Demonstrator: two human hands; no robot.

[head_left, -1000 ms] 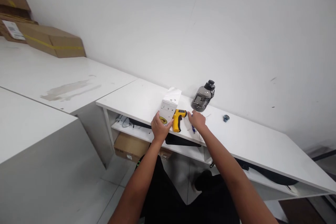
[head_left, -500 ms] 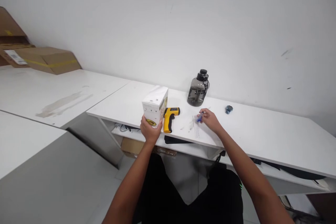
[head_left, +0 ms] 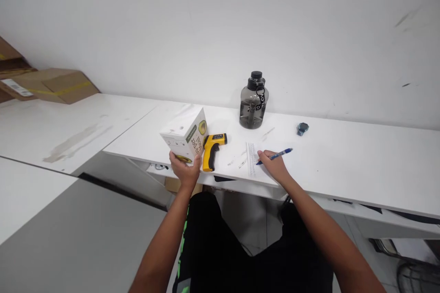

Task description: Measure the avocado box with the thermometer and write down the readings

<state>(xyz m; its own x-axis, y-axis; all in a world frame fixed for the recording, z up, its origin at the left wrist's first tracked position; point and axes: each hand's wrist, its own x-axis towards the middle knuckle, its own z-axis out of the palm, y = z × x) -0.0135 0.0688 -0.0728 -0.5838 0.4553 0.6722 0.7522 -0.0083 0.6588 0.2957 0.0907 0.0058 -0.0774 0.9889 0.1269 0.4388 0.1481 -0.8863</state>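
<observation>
While formerly upright, box (head_left: pixel 186 133) now tilted.

The white box (head_left: pixel 186 136) at the near left of the desk bears green side lettering reading "Super Meal", while the white print on the dark water bottle (head_left: pixel 253 103) further back is too small to read.

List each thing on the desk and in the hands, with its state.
white box: tilted, gripped by left hand
blue pen: held by right hand
yellow thermometer gun: lying flat
grey water bottle: upright, capped
clear ruler: lying flat
</observation>
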